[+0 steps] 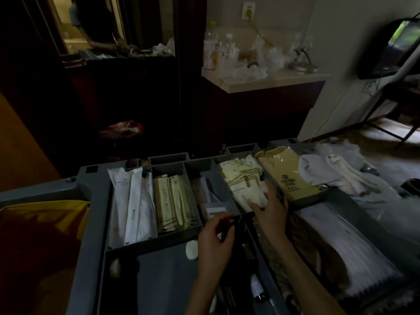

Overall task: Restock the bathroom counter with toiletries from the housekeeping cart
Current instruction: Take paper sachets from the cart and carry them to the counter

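Head view, biggest thing first: what are we standing over?

— The housekeeping cart (95, 201). Its grey top tray is split into compartments, so each kind of toiletry stays sorted for quick picking. A pale counter (272, 81) stands well beyond the cart's far edge.

And the stock?

— Long white packets (129, 201) fill the compartment nearest the left edge, their long axis running from near edge to far edge. The cream sachets (241, 178) we want lie toward the far right corner, fanned, their long sides leaning far-left.

Our hands?

— Our right hand (270, 210) reaches into that compartment, with thumb and fingers closed on one pale sachet (259, 200) at the pile's near end. We judge we are lifting it out. Our left hand (214, 239) hovers at the divider just beside it with its fingers curled inward. We cannot tell whether it holds anything, because the light is too dim.
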### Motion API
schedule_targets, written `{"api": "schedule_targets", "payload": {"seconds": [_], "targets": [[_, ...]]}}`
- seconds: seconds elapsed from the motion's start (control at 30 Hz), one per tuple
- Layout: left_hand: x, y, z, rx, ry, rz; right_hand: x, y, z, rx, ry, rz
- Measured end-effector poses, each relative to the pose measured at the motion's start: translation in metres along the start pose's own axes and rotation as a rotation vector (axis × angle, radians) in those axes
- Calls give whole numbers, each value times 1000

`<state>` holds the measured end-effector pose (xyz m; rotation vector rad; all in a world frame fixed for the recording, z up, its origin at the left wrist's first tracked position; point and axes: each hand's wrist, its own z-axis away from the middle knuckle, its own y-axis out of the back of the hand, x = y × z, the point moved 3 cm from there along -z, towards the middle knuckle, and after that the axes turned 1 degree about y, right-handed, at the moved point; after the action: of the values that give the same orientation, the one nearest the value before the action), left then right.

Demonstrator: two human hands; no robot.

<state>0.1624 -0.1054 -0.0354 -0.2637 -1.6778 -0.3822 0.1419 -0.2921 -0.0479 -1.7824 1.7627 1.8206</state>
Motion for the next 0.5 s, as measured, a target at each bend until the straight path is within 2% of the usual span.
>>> {"api": "schedule_targets", "payload": {"seconds": [0.07,0.17,0.27,0.37,0.5], "targets": [[-1,1,1,22,-5,-2,-7,1,7,33,60,-146],[0,3,3,70,-29,1,-22,12,15,94,247,-197],[6,8,5,111,-113,-56,-36,21,28,66,317,-291],[9,13,4,162,-230,-191,-49,27,42,-42,372,-403],[11,20,3,251,-371,-275,-64,31,50,-278,383,-560]]}}
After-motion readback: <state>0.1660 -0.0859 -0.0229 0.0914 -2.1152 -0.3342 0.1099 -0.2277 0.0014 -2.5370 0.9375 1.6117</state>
